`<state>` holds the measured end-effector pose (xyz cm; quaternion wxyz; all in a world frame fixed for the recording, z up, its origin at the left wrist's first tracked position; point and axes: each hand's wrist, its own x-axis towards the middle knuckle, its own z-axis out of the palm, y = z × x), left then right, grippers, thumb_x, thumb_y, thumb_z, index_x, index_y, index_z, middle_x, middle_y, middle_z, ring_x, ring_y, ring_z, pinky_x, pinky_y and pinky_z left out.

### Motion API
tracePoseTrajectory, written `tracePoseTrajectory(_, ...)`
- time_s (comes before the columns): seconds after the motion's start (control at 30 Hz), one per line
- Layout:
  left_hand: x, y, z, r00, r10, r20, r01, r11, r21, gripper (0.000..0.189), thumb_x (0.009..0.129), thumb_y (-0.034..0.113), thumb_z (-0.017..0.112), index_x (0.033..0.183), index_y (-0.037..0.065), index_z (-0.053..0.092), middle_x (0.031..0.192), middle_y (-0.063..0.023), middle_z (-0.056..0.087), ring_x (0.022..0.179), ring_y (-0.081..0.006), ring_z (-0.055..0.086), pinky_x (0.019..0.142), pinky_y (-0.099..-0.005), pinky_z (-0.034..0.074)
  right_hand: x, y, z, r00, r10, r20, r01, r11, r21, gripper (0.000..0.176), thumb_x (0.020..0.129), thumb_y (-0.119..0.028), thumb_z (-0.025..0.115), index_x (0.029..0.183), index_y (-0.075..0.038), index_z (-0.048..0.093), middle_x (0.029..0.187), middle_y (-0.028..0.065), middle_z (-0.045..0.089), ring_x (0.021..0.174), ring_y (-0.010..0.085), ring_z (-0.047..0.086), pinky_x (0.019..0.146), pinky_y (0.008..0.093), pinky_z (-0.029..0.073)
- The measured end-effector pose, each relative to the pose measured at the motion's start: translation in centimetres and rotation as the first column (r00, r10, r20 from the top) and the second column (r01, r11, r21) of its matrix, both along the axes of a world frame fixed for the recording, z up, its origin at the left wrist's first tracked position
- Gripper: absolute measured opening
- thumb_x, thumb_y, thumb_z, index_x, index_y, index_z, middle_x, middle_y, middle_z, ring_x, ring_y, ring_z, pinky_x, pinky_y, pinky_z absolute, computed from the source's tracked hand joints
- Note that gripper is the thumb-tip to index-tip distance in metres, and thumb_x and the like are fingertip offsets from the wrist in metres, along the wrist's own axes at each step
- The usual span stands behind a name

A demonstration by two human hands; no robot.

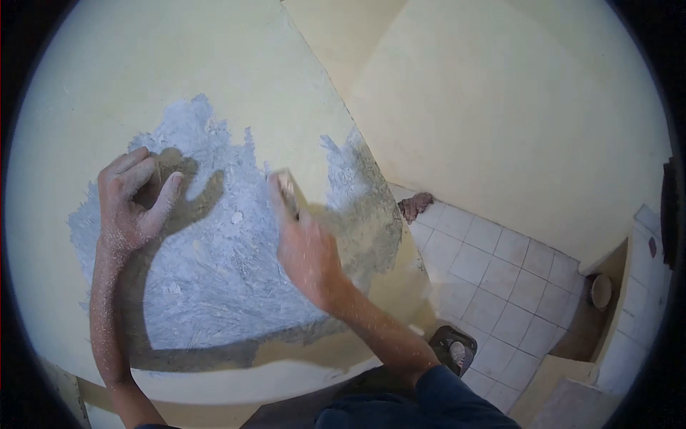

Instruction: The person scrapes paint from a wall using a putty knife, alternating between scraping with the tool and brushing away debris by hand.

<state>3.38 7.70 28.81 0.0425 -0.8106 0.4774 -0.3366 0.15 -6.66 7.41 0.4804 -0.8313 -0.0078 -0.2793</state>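
Observation:
My right hand (311, 261) is closed around a small flat scraper (287, 191), its pale end pointing up toward the wall's remaining cream paint. Dust speckles that hand, which is a little blurred. In front of me the wall (214, 272) shows a large rough grey-white patch with ragged paint edges. My left hand (132, 200) is at the patch's left side, fingers bent and thumb held apart, nothing visible between them. White dust coats it and the forearm, and its shadow falls on the bared surface.
The wall ends at a vertical edge (350, 118) on the right. Beyond lies a tiled floor (493, 272) with a crumpled brown cloth (416, 206) by the far wall. A dark stool-like object (457, 336) stands below my right arm. A round bowl (600, 292) sits in a niche at right.

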Motion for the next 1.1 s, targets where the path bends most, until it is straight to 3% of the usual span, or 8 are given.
tracePoseTrajectory(0.1,0.0,-0.2,0.3,1.0,-0.007,0.015,0.006,1.0,0.001,0.037,0.072,0.014,0.074,0.06,0.002,0.041,0.06,-0.0079,0.037,0.056,-0.0229,0.038,0.052,-0.0353,0.03,0.7,1.2,-1.0,0.996,-0.03,0.081,0.027,0.999,0.028,0.079,0.087,0.004,0.053,0.158,-0.013,0.022,0.092,0.028,0.065,0.073,0.0402,0.069,0.064,0.0437,0.06)
tracePoseTrajectory(0.27,-0.2,-0.2,0.2,1.0,0.014,0.003,-0.014,1.0,0.008,0.037,0.073,0.015,0.074,0.06,0.002,0.042,0.06,-0.0082,0.036,0.055,-0.0229,0.039,0.052,-0.0355,0.03,-0.6,-0.5,1.2,0.965,0.167,-0.203,-0.151,0.984,0.089,0.079,0.085,0.004,0.053,0.157,-0.01,0.025,0.103,0.0299,0.064,0.081,0.0423,0.07,0.07,0.0444,0.061)
tracePoseTrajectory(0.37,0.1,-0.1,0.5,0.999,-0.03,0.034,0.029,0.999,0.036,0.037,0.073,0.015,0.074,0.06,0.002,0.043,0.06,-0.0084,0.037,0.055,-0.0231,0.039,0.052,-0.0356,0.031,0.3,0.5,0.5,0.999,0.03,0.017,-0.031,0.998,0.056,0.078,0.085,0.004,0.053,0.156,-0.009,0.026,0.102,0.0308,0.063,0.08,0.0415,0.07,0.07,0.0452,0.061)
tracePoseTrajectory(0.47,0.1,-0.3,0.0,0.999,-0.02,0.026,0.02,1.0,0.008,0.037,0.073,0.015,0.075,0.059,0.003,0.043,0.059,-0.0081,0.038,0.055,-0.0231,0.04,0.052,-0.0355,0.032,1.0,0.2,1.7,0.994,-0.052,0.092,0.049,0.998,0.033,0.079,0.085,0.005,0.054,0.157,-0.009,0.025,0.101,0.0303,0.063,0.076,0.0403,0.07,0.068,0.0457,0.06)
tracePoseTrajectory(0.77,-0.2,-0.3,0.0,0.999,-0.024,0.033,0.024,1.0,0.006,0.037,0.073,0.014,0.075,0.058,0.004,0.043,0.058,-0.0068,0.04,0.054,-0.0219,0.04,0.052,-0.0349,0.031,0.2,-0.8,2.1,0.997,0.024,-0.068,-0.024,1.0,-0.006,0.08,0.086,0.002,0.055,0.158,-0.017,0.025,0.095,0.0309,0.062,0.076,0.0435,0.068,0.068,0.0475,0.059)
tracePoseTrajectory(0.87,0.0,-0.4,0.2,0.999,-0.031,0.042,0.031,0.999,-0.017,0.036,0.072,0.013,0.076,0.058,0.004,0.044,0.058,-0.0069,0.04,0.053,-0.0222,0.04,0.051,-0.0351,0.032,0.5,1.4,-0.4,1.0,0.016,0.026,-0.016,1.0,0.006,0.075,0.089,0.004,0.053,0.157,-0.017,0.029,0.093,0.0313,0.064,0.077,0.0393,0.069,0.069,0.0473,0.057)
tracePoseTrajectory(0.97,0.1,-0.3,0.2,0.998,-0.033,0.051,0.032,0.999,0.019,0.036,0.072,0.013,0.076,0.058,0.004,0.044,0.058,-0.0069,0.041,0.053,-0.0223,0.04,0.051,-0.0353,0.032,1.6,-1.2,3.0,0.995,-0.049,0.083,0.046,0.998,0.033,0.074,0.09,0.003,0.052,0.157,-0.016,0.028,0.089,0.0293,0.064,0.074,0.038,0.069,0.067,0.0451,0.058)
tracePoseTrajectory(1.1,0.1,-0.3,0.4,0.997,-0.069,0.04,0.069,0.998,0.005,0.035,0.072,0.013,0.076,0.058,0.004,0.044,0.057,-0.0067,0.041,0.052,-0.0225,0.041,0.051,-0.0357,0.033,0.5,-0.5,2.8,0.997,0.05,-0.053,-0.046,0.996,0.074,0.074,0.088,0.005,0.049,0.156,-0.013,0.026,0.101,0.0337,0.064,0.082,0.0437,0.069,0.073,0.0466,0.059)
